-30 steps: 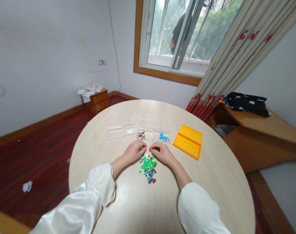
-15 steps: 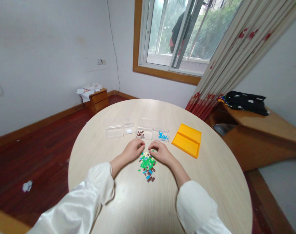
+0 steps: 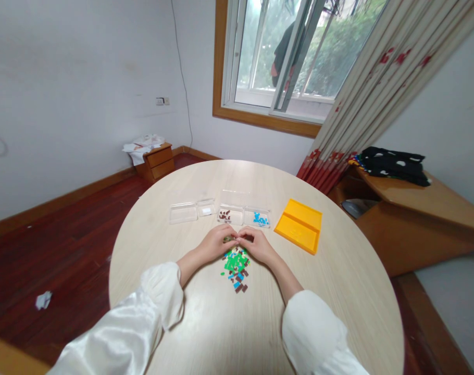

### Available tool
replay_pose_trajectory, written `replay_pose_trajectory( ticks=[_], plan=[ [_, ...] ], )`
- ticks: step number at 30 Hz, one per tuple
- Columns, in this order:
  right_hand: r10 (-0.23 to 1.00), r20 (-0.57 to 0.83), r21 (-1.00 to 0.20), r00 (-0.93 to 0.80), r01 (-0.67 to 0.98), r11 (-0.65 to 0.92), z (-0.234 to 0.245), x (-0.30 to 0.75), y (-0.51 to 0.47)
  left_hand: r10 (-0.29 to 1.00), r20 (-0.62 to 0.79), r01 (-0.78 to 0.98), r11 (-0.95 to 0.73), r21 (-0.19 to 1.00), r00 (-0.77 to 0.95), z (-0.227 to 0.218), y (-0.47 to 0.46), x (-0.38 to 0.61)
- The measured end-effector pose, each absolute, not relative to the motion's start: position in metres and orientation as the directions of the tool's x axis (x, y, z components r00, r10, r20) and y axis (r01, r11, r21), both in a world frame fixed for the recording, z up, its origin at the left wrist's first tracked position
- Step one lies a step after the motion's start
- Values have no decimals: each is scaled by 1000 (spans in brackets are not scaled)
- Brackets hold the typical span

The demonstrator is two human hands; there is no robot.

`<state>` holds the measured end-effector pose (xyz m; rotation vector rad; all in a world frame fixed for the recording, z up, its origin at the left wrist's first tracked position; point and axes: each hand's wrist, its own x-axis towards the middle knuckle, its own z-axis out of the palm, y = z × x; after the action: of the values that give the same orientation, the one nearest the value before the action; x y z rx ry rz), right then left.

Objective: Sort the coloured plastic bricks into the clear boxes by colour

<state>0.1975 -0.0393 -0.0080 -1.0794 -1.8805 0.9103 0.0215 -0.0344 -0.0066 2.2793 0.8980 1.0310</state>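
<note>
A heap of small green, brown and blue bricks point(image 3: 236, 266) lies on the round wooden table point(image 3: 331, 291). My left hand point(image 3: 214, 242) and my right hand point(image 3: 257, 245) meet at the far end of the heap, fingers curled and fingertips touching. Between the fingertips sits something small and dark that I cannot make out. Just beyond the hands stand clear plastic boxes: one with brown bricks point(image 3: 226, 214), one with blue bricks point(image 3: 260, 219), and two nearly bare ones point(image 3: 184, 212) to the left.
An open yellow box point(image 3: 299, 226) lies to the right of the clear boxes. A wooden desk with black cloth point(image 3: 395, 162) stands at the right, a small cabinet point(image 3: 156, 158) by the far wall, a curtain point(image 3: 362, 88) beside the window.
Both hands have drawn together until their fingertips touch at the top of the heap. The view has shifted slightly.
</note>
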Motion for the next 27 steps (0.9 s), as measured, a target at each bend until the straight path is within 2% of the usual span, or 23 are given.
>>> replay_pose_trajectory(
  ticks=[14, 22, 27],
  plan=[
    [913, 177, -893, -366, 331, 306, -6, 201, -40, 747, 461, 423, -657, 624, 479, -6, -36, 21],
    [890, 195, -786, -412, 477, 393, -2, 202, -44, 838, 444, 477, -545, 689, 317, -13, -29, 19],
    [882, 201, -755, -427, 506, 417, 3, 199, -47, 861, 449, 503, -504, 702, 237, -15, -24, 18]
  ],
)
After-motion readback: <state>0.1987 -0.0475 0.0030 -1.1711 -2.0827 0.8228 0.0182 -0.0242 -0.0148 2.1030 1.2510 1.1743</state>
